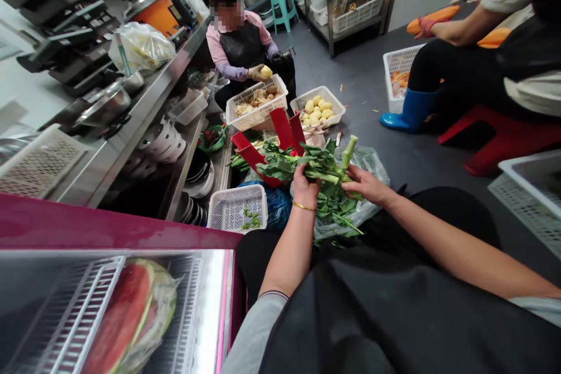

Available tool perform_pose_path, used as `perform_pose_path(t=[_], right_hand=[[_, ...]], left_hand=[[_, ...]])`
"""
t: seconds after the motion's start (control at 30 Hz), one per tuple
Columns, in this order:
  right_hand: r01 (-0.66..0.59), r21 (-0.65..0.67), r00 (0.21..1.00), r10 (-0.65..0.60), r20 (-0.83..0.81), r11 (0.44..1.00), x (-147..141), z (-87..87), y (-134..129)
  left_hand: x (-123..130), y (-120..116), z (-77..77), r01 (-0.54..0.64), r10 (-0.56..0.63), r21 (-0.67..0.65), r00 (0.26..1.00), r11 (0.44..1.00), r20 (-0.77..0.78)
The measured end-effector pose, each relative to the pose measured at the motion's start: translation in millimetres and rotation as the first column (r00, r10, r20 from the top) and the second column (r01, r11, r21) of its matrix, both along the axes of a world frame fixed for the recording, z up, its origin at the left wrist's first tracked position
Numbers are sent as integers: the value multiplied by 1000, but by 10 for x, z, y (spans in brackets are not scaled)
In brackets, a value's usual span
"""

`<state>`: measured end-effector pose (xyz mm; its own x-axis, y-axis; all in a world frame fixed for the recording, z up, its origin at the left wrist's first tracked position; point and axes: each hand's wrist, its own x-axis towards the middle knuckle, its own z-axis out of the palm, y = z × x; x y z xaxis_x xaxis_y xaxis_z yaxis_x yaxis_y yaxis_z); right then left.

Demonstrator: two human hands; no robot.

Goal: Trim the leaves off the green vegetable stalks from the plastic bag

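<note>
A bunch of leafy greens [280,165] with thick pale stems spans the space between my hands. My left hand [307,186], with a gold bangle at its wrist, is closed round the leafy stems. Fingers of my right hand [367,184] grip the thick stalk [348,153], whose cut end points up. Below both hands, more loose greens [335,205] lie on a clear plastic bag [372,166]. Behind the bunch stands a red plastic stool [287,128], partly covered by leaves.
A white basket [214,210] with a few leaves is at the left, beside a fridge holding cut watermelon [127,310]. Ahead, a person peels near baskets of peelings and potatoes [318,110]. Another person in blue boots [409,111] sits at the right, holding an orange vegetable.
</note>
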<state>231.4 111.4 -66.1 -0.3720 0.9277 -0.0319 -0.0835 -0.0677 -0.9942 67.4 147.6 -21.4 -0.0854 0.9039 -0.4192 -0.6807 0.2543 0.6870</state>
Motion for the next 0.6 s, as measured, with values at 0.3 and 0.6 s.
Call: perform_pose_path(t=[0.3, 0.6], right_hand=[[-27, -66, 991, 35, 125, 997, 287, -146, -231], [-81, -280, 982, 125, 142, 956, 765, -52, -69]], left_hand=[[-100, 18, -331, -129, 143, -123, 984, 984, 106], [-340, 124, -440, -111, 110, -31, 994, 993, -19]])
